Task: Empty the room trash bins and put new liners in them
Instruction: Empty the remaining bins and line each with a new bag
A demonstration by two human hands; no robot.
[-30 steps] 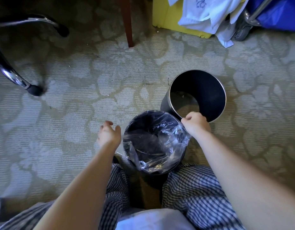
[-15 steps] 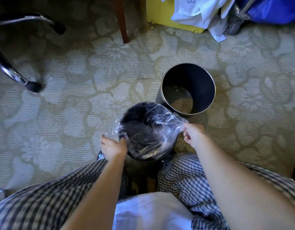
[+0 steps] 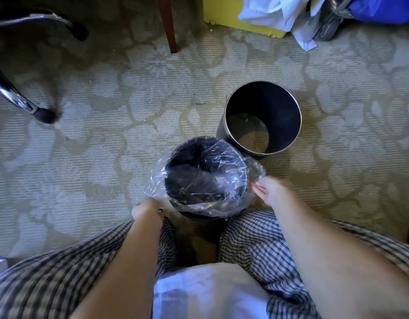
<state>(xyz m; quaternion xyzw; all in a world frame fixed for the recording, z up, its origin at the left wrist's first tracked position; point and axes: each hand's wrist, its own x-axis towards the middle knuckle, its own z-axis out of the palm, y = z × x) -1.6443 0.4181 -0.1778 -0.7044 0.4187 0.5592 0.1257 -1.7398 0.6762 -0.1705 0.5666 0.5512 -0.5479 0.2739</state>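
Left hand [image 3: 146, 209] was curled tight, knuckles up, gripping the edge of the clear liner [image 3: 205, 178] at the near-left of the black trash bin [image 3: 200, 216]. Right hand [image 3: 271, 191] was at that bin's right side, fingers [image 3: 258, 188] pressed together and pinching the liner's loose edge. The film was stretched across the bin's mouth and folded down over the rim, bunched and wrinkled on the left and right. The bin stood upright on the patterned carpet [image 3: 107, 146], right between the person's knees in checked trousers [image 3: 256, 245].

Just beyond the lined bin, to its right, stood a 2nd bin [image 3: 268, 104], dark with a metal rim, bare inside, almost touching the first; whether they met could not be told. Well off to the lined bin's left, a chrome chair leg [image 3: 17, 100] ended in a black foot. Far beyond it rose a wooden furniture leg [image 3: 170, 26], and further right a yellow container [image 3: 233, 17] draped with white cloths [image 3: 279, 12], beside a blue bag [image 3: 383, 8].
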